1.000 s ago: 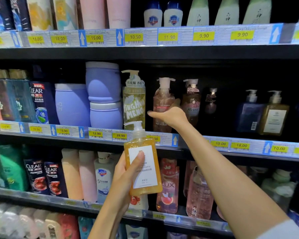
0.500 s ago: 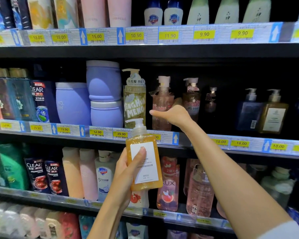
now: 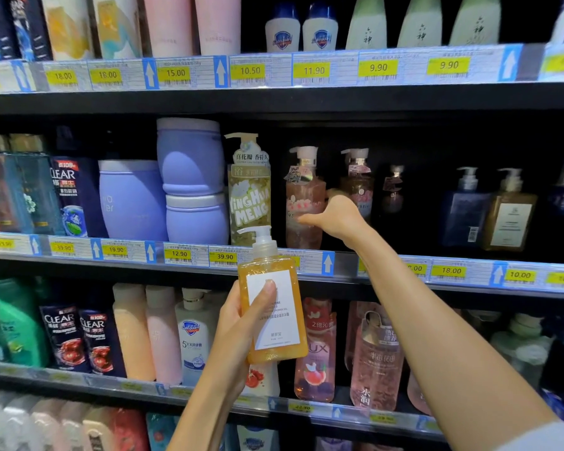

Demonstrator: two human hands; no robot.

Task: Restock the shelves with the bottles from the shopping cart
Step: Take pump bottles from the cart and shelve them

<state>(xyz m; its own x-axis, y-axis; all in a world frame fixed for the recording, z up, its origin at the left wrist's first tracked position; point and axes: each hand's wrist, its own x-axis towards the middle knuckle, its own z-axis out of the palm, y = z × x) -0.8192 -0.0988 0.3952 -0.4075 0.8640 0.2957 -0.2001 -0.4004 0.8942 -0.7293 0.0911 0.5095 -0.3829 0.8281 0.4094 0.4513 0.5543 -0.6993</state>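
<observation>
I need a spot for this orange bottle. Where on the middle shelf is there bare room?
One dark gap shows between the small dark bottle and the blue pump bottle. From the purple jars to the pink bottle it is packed.

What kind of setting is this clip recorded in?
Most likely a shop's toiletries aisle: dark shelves packed with shampoo and body wash, yellow price tags along each edge. The left hand holds an orange pump bottle.
</observation>
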